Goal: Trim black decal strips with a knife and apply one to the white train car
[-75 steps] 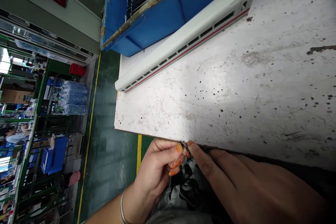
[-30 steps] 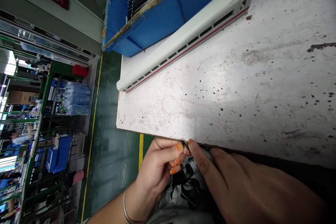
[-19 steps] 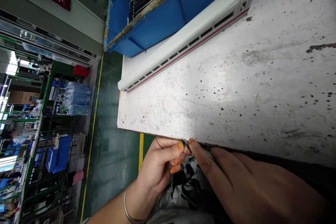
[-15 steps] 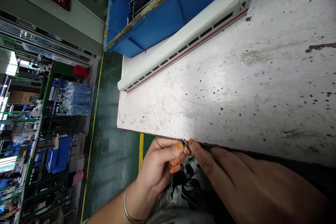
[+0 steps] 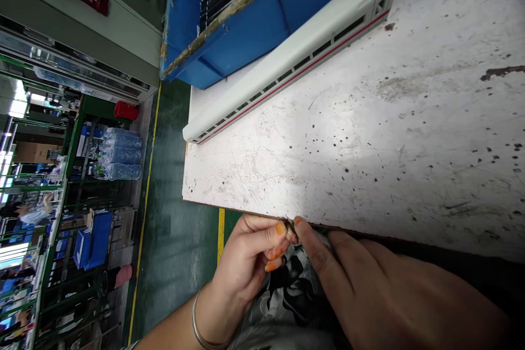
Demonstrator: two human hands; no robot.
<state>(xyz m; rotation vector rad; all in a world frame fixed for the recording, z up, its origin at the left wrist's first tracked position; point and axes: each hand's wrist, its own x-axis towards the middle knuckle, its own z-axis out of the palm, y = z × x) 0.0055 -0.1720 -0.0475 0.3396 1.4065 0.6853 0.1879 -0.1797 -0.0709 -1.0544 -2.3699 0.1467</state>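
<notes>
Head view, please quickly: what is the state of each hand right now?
Left hand: closed, fingers pinching a small dark item, too small to name.
Right hand: closed, index finger seems also on that item.

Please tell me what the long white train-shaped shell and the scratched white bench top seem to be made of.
The long white train-shaped shell looks like moulded plastic: smooth, softly glossy, with even colour and rounded ends. The bench top seems to be board with a white painted or laminated surface, matt and worn, with many scratches and dark stains; the look leaves its core uncertain.
</notes>
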